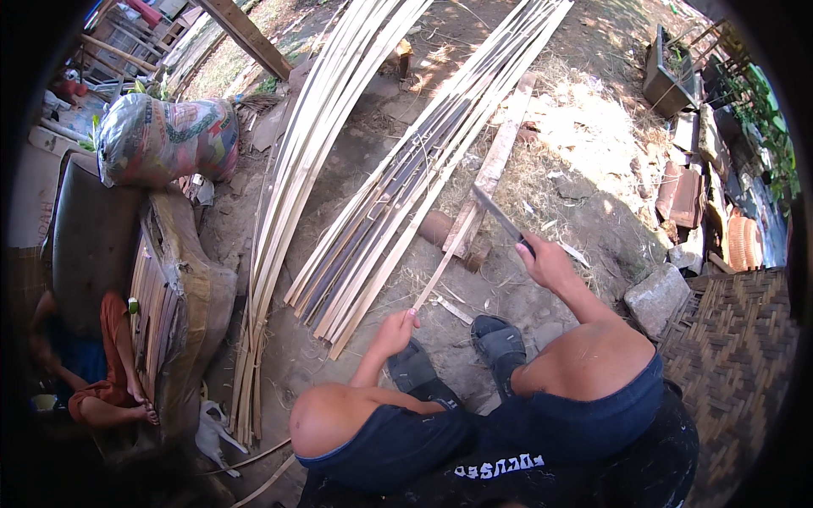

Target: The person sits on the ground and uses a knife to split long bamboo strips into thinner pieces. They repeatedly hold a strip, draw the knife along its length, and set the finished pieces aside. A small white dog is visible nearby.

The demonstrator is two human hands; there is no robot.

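My left hand is closed on the near end of a thin bamboo strip. The strip slants up and away to a narrow wooden plank, whose near end rests on a short log. In my right hand is the handle of a knife, its blade pointing up and left across the plank. Left of the plank lies a bundle of pale and dark strips. Farther left, a second bundle of long pale strips curves across the ground.
At the far left another person's leg shows beside a worn seat. A white cat lies near it. A stuffed plastic sack is behind. To the right are a stone block, a woven bamboo panel and a planter.
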